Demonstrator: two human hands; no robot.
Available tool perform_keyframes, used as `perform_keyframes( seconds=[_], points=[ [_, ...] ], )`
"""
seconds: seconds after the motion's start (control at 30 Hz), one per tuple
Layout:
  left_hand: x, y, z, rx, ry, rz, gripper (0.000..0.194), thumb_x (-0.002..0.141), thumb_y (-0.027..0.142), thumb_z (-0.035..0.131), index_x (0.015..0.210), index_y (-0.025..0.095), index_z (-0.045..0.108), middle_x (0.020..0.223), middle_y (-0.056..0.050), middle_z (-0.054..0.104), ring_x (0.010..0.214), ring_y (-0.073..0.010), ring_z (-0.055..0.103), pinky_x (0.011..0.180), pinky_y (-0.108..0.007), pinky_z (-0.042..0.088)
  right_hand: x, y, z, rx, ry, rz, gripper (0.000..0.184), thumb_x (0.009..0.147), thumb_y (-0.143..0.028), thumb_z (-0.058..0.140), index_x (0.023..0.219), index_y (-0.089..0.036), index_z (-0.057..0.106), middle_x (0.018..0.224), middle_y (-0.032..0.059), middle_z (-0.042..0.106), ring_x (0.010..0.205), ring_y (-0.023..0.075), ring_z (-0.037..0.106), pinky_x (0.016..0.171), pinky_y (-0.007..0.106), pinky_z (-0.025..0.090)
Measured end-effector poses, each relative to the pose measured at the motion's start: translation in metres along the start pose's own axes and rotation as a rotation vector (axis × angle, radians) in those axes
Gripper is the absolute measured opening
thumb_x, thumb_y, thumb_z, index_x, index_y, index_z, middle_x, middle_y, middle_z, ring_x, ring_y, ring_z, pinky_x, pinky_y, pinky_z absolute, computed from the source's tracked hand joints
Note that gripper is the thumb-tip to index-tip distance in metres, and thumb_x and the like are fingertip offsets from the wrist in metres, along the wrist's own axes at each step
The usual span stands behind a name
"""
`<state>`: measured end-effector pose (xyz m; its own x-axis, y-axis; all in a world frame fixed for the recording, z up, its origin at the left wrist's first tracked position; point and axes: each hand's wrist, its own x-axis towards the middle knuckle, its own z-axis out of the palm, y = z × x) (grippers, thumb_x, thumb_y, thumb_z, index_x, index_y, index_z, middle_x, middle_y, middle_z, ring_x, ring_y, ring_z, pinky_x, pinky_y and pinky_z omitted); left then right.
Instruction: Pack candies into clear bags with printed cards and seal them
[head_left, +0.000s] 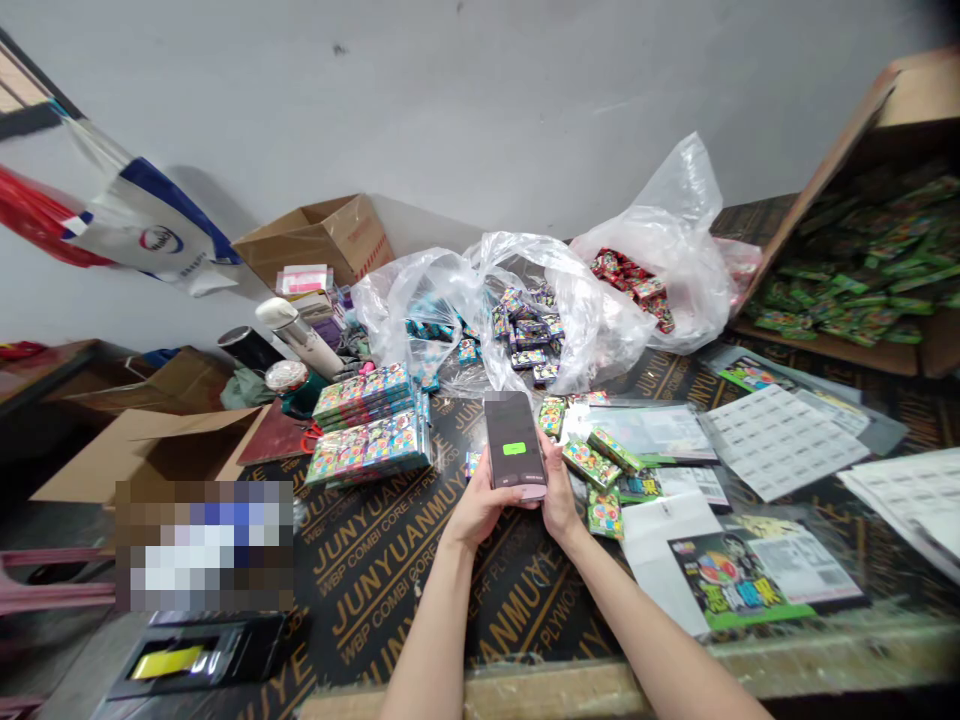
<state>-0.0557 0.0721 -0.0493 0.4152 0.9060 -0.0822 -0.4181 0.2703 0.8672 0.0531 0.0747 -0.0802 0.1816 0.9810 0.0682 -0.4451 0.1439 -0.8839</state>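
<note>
A smartphone (514,420) with a dark screen and a green patch on it is held upright over the table between both my hands. My left hand (480,507) grips its left lower side, with the thumb across the bottom edge. Around its right lower side is my right hand (557,492). Close to my right hand lie several small green candy boxes (591,462). Stacks of colourful flat boxes (367,445) sit to the left of the phone. Behind it, an open clear bag (559,300) holds small purple packs (529,330).
Another bag holds red packs (637,285). A tilted carton (817,180) of green packs stands at the right. Printed sheets (776,440) and a candy card (750,580) cover the table's right side. Bottles (300,335) and cartons (315,235) stand at the left.
</note>
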Motion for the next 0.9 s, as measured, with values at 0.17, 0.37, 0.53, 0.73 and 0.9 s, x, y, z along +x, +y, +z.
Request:
perform_keyframes(
  seconds=[0.17, 0.37, 0.53, 0.73, 0.9],
  points=[
    [-0.0002, 0.001, 0.0, 0.001, -0.01, -0.018, 0.069, 0.06, 0.012, 0.07, 0.121, 0.022, 0.04, 0.109, -0.008, 0.056, 0.087, -0.0214, 0.059, 0.057, -0.026, 0.054, 0.0, -0.0004, -0.0005, 0.002, -0.012, 0.004, 0.06, 0.085, -0.06, 0.027, 0.129, -0.022, 0.042, 0.124, 0.0048, 0.053, 0.12, 0.0209, 0.042, 0.101, 0.039, 0.033],
    [-0.0002, 0.001, 0.0003, -0.004, -0.012, -0.01, 0.069, 0.061, 0.011, 0.069, 0.122, 0.022, 0.039, 0.109, -0.008, 0.055, 0.086, -0.0207, 0.059, 0.057, -0.025, 0.054, 0.0, 0.0007, -0.0008, 0.009, -0.005, 0.003, 0.058, 0.085, -0.059, 0.027, 0.128, -0.023, 0.043, 0.123, 0.0045, 0.054, 0.121, 0.0202, 0.042, 0.102, 0.039, 0.032],
    [0.0003, 0.0006, -0.0003, 0.001, -0.007, -0.015, 0.068, 0.06, 0.013, 0.071, 0.12, 0.022, 0.04, 0.11, -0.009, 0.055, 0.087, -0.0214, 0.059, 0.058, -0.026, 0.054, 0.0, -0.0004, -0.0001, 0.01, -0.009, 0.006, 0.059, 0.085, -0.059, 0.027, 0.128, -0.022, 0.043, 0.123, 0.0047, 0.054, 0.121, 0.0203, 0.042, 0.101, 0.038, 0.033],
    [0.0003, 0.0005, 0.0003, 0.005, -0.004, -0.014, 0.068, 0.06, 0.013, 0.071, 0.121, 0.021, 0.04, 0.109, -0.009, 0.056, 0.087, -0.0222, 0.059, 0.056, -0.026, 0.054, 0.0004, 0.0016, -0.002, 0.015, -0.021, 0.0, 0.057, 0.087, -0.057, 0.025, 0.13, -0.023, 0.041, 0.128, 0.0043, 0.05, 0.121, 0.0205, 0.042, 0.102, 0.038, 0.032],
    [0.0001, 0.0016, 0.0003, 0.012, -0.008, -0.027, 0.071, 0.059, 0.013, 0.072, 0.122, 0.021, 0.039, 0.112, -0.01, 0.055, 0.089, -0.0235, 0.06, 0.057, -0.026, 0.055, 0.0001, 0.0041, -0.0029, 0.034, -0.014, 0.009, 0.057, 0.086, -0.057, 0.027, 0.129, -0.023, 0.042, 0.129, 0.0041, 0.049, 0.118, 0.0216, 0.045, 0.1, 0.038, 0.034]
  ],
)
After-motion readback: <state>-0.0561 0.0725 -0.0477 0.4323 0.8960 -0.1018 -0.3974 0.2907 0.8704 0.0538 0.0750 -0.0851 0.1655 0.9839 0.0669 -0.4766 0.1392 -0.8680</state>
